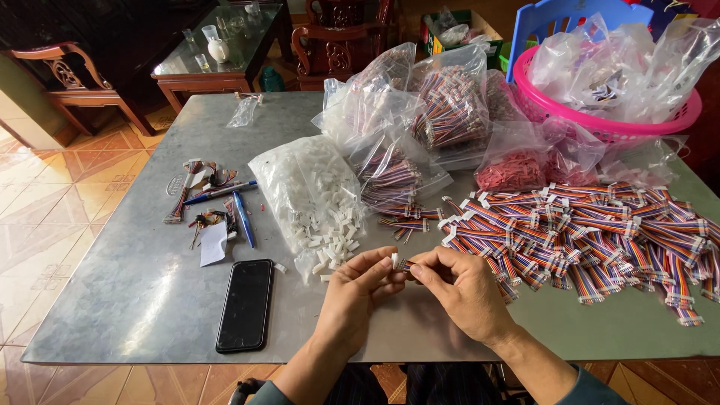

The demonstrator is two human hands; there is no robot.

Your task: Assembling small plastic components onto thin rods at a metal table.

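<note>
1. Where the two hands meet near the table's front edge, the left hand (pixel 358 289) pinches a small white plug (pixel 394 260) between thumb and forefinger, its fingers closed on it.
2. Pressed close against it, the right hand (pixel 465 289) has its fingertips drawn together on the end of a short striped cable (pixel 406 265); most of that cable is hidden behind the fingers, so its length cannot be made out.
3. Whether plug and cable are already joined cannot be told, since the fingertips cover the spot where they meet.
4. Just beyond the left hand lies an open clear bag of white plugs (pixel 311 191), with loose ones spilled towards the knuckles.
5. To the right of the right hand spreads a heap of striped cables (pixel 592 232), running out past the picture's right edge.
6. Left of the left hand, a black phone (pixel 245 304) lies face up on the grey table (pixel 127 277), with pens (pixel 236 206) and wire scraps further off.
7. Far beyond both hands, more bags of cables (pixel 442 105) are stacked, their contents blurred by plastic, beside a pink basket (pixel 600 120) cut off at the top.
</note>
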